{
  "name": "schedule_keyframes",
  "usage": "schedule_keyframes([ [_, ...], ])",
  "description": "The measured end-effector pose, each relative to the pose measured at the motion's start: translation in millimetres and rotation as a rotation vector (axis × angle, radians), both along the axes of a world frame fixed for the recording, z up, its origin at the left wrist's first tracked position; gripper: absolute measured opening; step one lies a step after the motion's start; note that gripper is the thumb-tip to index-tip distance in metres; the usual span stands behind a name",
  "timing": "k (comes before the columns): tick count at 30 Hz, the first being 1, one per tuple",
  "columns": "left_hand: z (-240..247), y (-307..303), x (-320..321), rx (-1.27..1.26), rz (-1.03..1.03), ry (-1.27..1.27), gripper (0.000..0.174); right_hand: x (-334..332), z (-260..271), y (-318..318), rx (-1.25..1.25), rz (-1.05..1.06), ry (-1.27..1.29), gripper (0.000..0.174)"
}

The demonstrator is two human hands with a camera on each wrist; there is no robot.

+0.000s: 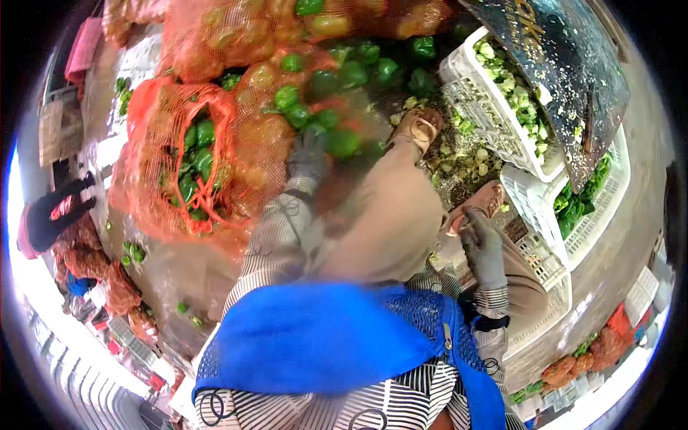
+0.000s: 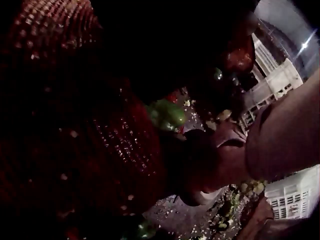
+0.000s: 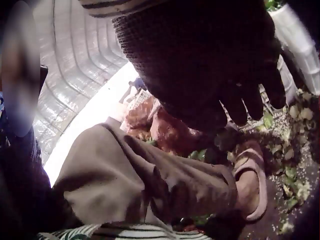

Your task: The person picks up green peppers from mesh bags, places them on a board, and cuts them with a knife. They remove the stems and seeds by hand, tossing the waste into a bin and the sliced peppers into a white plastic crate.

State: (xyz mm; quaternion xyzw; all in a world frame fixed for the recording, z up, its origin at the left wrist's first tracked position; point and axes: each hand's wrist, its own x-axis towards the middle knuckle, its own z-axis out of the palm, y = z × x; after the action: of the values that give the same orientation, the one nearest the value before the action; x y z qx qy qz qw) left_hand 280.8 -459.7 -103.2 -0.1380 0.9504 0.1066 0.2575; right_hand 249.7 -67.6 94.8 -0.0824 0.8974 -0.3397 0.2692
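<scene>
My left hand (image 1: 308, 158), in a grey glove, reaches forward over the red net sack (image 1: 251, 154), its fingers stretched toward green bell peppers (image 1: 344, 143) at the sack's side. In the left wrist view, that hand is a dark mass above a lit green pepper (image 2: 167, 115). By my right knee, my right hand (image 1: 484, 247), also gloved, hangs with loose fingers and nothing visible in its grasp. The right wrist view shows its fingertips (image 3: 237, 117) pointing down above a sandalled foot (image 3: 250, 185) and scattered trimmings.
To the right stand white crates: one crate (image 1: 487, 118) holds pale green pieces, another crate (image 1: 609, 201) whole green peppers. A dark, speckled board (image 1: 559, 72) leans over them. Another net sack (image 1: 193, 36) lies ahead. Trimmings (image 1: 466, 161) litter the ground between my feet. A person (image 1: 54, 215) bends at far left.
</scene>
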Motion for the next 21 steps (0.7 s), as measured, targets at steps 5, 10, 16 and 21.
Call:
schedule_keyframes([
  [5, -31, 4, -26, -0.262, -0.059, -0.056, 0.080, -36, -16, -17, 0.010, 0.008, -0.063, 0.043],
  [10, -28, -9, -66, -0.090, 0.049, -0.003, 0.084, -95, -24, -23, 0.112, -0.001, 0.042, 0.043],
  [16, 43, 37, -123, 0.418, 0.455, 0.115, 0.086, -153, -4, -30, -0.243, -0.112, 0.056, 0.048],
  [21, 149, 145, -221, 1.351, -0.145, 0.550, 0.081, -207, 2, -36, -0.326, -0.170, 0.353, 0.061],
])
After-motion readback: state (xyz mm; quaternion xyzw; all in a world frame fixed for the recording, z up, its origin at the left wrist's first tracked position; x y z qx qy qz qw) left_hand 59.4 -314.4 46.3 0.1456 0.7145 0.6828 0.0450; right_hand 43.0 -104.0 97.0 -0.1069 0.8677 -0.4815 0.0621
